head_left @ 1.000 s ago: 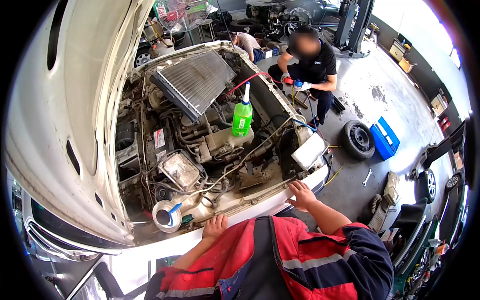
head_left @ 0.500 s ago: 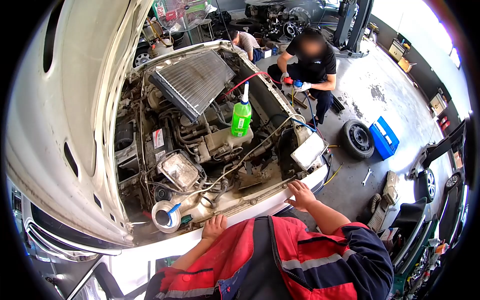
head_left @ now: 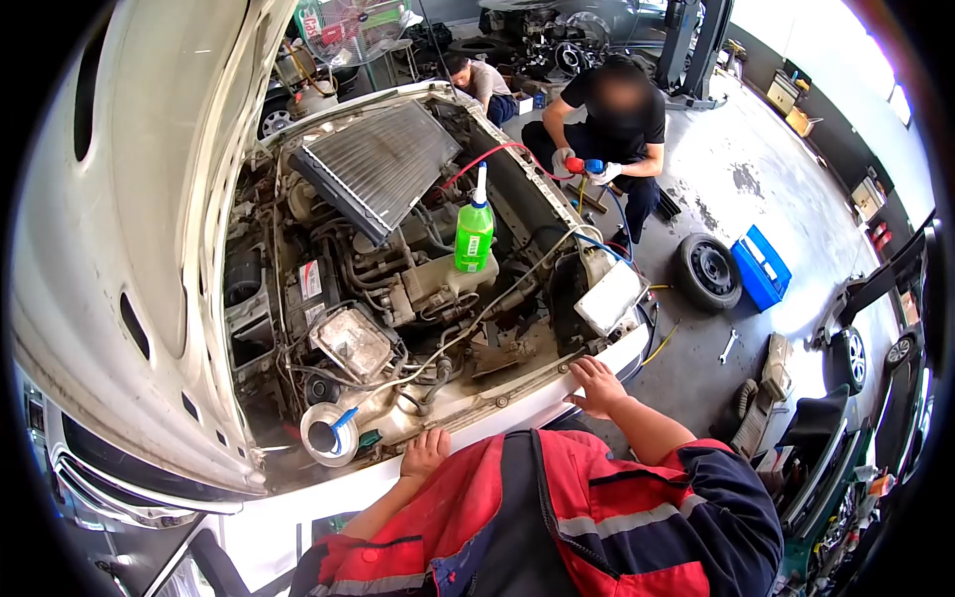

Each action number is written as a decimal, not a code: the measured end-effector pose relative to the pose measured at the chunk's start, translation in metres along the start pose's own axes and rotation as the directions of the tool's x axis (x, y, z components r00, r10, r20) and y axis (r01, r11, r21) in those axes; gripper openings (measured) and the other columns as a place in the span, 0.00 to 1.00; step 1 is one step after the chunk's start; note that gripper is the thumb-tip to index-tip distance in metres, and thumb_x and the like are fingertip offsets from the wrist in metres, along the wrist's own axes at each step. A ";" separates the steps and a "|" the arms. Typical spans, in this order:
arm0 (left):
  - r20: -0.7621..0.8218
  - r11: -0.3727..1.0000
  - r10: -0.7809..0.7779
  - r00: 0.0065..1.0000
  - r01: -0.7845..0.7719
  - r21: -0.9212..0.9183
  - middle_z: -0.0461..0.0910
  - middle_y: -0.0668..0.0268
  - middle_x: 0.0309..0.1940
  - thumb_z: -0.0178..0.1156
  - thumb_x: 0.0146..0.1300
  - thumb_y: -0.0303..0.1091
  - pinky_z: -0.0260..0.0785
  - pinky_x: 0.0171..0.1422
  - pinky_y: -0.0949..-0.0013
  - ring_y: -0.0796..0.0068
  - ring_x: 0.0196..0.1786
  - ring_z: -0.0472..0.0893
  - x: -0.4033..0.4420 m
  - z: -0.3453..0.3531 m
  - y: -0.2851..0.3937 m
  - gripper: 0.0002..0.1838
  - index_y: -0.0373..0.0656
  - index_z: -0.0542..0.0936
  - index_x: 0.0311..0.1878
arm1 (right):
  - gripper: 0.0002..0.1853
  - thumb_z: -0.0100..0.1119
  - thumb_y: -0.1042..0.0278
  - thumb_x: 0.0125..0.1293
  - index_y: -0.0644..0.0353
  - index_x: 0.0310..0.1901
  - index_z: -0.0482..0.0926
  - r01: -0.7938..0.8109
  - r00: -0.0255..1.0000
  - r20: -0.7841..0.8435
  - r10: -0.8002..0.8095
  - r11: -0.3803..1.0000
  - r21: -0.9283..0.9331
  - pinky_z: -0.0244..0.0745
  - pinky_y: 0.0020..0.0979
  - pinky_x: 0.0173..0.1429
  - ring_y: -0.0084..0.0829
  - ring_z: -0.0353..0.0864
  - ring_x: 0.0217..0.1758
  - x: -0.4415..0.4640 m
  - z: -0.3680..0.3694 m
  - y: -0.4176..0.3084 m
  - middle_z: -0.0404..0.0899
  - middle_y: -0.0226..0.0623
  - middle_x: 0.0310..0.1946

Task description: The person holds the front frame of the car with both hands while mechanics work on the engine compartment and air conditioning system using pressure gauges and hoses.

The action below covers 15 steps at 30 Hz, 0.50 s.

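Observation:
My left hand (head_left: 426,454) rests on the white fender edge (head_left: 497,416) of a car with its hood up, fingers laid over the rim. Farther right along the same edge lies my right hand (head_left: 597,387), its fingers spread a little. Neither hand holds anything. Within the engine bay, a green bottle (head_left: 474,239) with a pointed nozzle stands upright. A finned radiator (head_left: 383,164) lies tilted across the far side. Close to my left hand is a round white dish-like part (head_left: 330,435) with a blue strip across it.
The raised hood (head_left: 70,289) fills the left side. A crouching co-worker (head_left: 619,124) in gloves holds a red-and-blue gauge set (head_left: 585,165) with hoses. Another person (head_left: 487,85) is behind. On the floor lie a wheel (head_left: 708,272), a blue crate (head_left: 764,271) and a wrench (head_left: 729,346).
The view has shifted slightly. The person at the back has raised their head. My hands stay where they were on the fender.

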<state>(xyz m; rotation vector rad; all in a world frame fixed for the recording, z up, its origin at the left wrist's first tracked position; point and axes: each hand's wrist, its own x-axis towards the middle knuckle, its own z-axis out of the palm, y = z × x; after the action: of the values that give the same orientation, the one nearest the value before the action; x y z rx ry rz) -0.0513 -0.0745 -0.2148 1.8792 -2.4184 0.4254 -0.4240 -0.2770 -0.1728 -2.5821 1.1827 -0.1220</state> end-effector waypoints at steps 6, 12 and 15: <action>0.018 0.999 -0.006 1.000 0.007 -0.039 0.74 0.67 0.46 0.51 0.59 0.38 0.71 0.38 0.61 0.67 0.46 0.77 0.001 -0.001 -0.001 0.15 0.46 0.71 0.49 | 0.39 0.64 0.46 0.56 0.61 0.63 0.64 -0.013 1.000 0.010 0.013 1.000 -0.004 0.54 0.41 0.73 0.44 0.57 0.71 0.000 -0.004 -0.003 0.64 0.44 0.63; 0.021 0.999 -0.005 1.000 0.006 -0.038 0.74 0.67 0.45 0.51 0.59 0.38 0.71 0.38 0.62 0.68 0.45 0.77 0.001 -0.001 -0.001 0.15 0.46 0.71 0.49 | 0.38 0.64 0.46 0.56 0.61 0.63 0.65 -0.018 1.000 0.010 0.018 1.000 -0.006 0.54 0.41 0.73 0.44 0.57 0.71 0.000 -0.003 -0.003 0.64 0.43 0.63; 0.013 1.000 -0.004 1.000 0.005 -0.031 0.74 0.68 0.46 0.51 0.59 0.38 0.71 0.37 0.62 0.68 0.45 0.77 0.000 0.001 -0.001 0.15 0.46 0.71 0.49 | 0.38 0.64 0.46 0.56 0.60 0.63 0.65 -0.022 1.000 0.011 0.023 1.000 -0.008 0.54 0.41 0.73 0.43 0.57 0.71 0.000 -0.002 -0.002 0.64 0.43 0.63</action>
<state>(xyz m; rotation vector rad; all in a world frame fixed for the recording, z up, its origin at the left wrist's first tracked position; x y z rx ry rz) -0.0502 -0.0748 -0.2160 1.8806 -2.4143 0.3745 -0.4228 -0.2758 -0.1706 -2.5725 1.2105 -0.0980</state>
